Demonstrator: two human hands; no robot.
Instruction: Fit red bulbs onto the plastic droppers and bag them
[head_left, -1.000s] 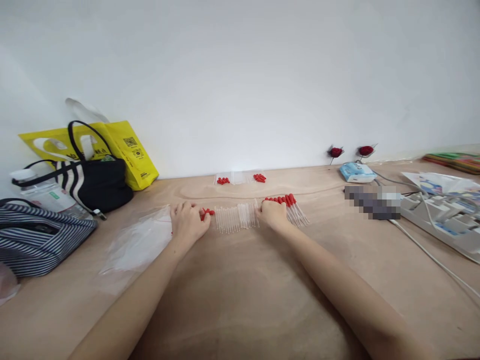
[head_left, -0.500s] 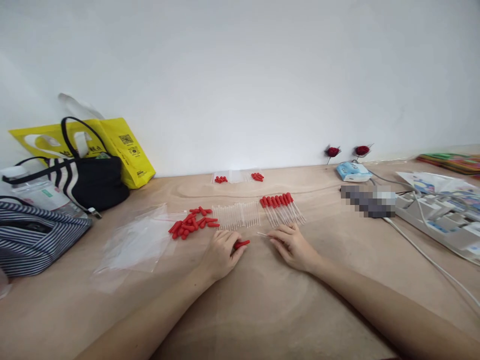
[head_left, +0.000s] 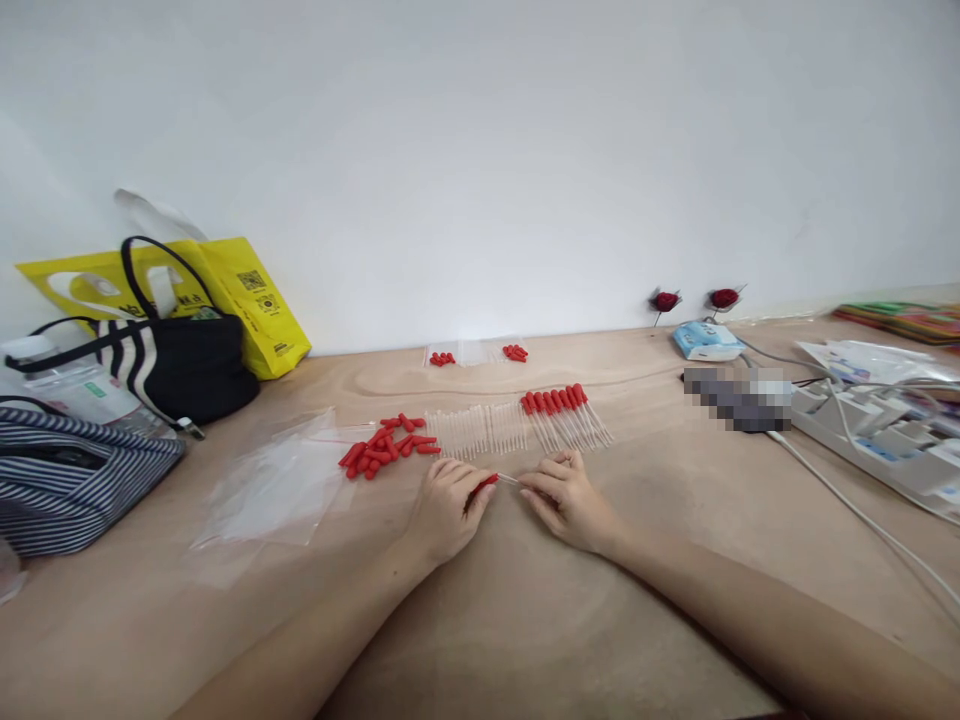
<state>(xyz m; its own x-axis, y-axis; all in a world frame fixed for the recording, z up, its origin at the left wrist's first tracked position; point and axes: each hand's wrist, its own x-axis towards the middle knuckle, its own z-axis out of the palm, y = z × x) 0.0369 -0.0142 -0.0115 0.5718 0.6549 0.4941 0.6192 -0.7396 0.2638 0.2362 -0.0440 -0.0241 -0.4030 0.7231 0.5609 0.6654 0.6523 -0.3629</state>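
My left hand (head_left: 450,505) is closed round a red rubber dropper bulb (head_left: 486,482), its narrow end pointing right. Between the fingers of my right hand (head_left: 570,498) is a thin clear dropper tube (head_left: 508,479), whose tip meets the bulb's end; how far it goes in I cannot tell. Behind my left hand lies a pile of loose red bulbs (head_left: 382,448). A row of bare clear tubes (head_left: 476,430) lies beyond the gap between my hands. Further right, several tubes with red bulbs fitted (head_left: 559,405) lie side by side.
Clear plastic bags (head_left: 270,490) lie on the left of the table. Small bags with red bulbs (head_left: 480,353) sit by the wall. At left stand a striped bag (head_left: 82,475), a black bag (head_left: 195,365) and a yellow bag (head_left: 255,300). A power strip (head_left: 885,435) with cables lies right.
My right hand has moved left, bringing the tube's tip to the end of the bulb. My left hand has stayed nearly in place, still gripping the bulb.
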